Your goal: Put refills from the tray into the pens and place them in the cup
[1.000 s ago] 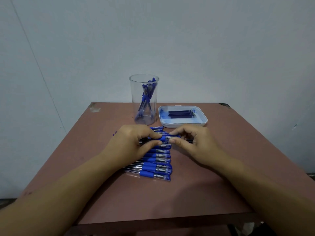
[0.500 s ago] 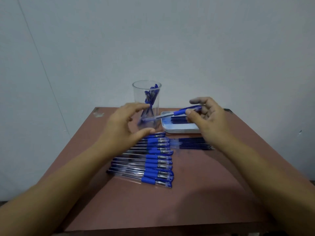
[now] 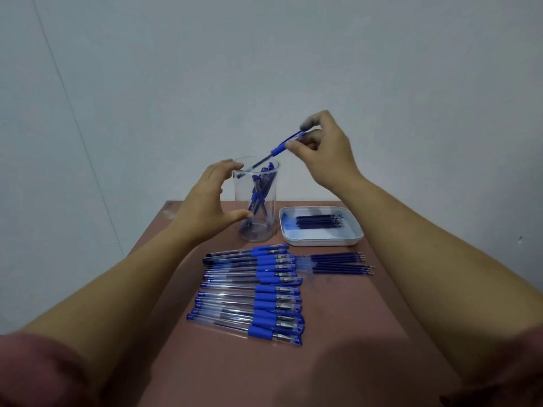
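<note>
My right hand (image 3: 326,154) pinches a blue pen (image 3: 279,148) by its grip end, tilted down to the left, its far end over the rim of the clear cup (image 3: 266,227). The cup stands at the table's back and holds several blue pens. My left hand (image 3: 210,205) is curved around the cup's left side, fingers apart, thumb touching its wall. A white tray (image 3: 349,239) to the right of the cup holds dark blue refills (image 3: 318,221). A row of several pens (image 3: 252,292) lies in front of the cup.
Several loose refills (image 3: 340,262) lie on the brown table (image 3: 367,333) between the tray and the pen row. A grey wall rises right behind the table. The table's left edge runs close to the pen row.
My right hand has lifted the pen from tray height up and over the cup's rim. My left hand has moved from above the pen row to the cup's side.
</note>
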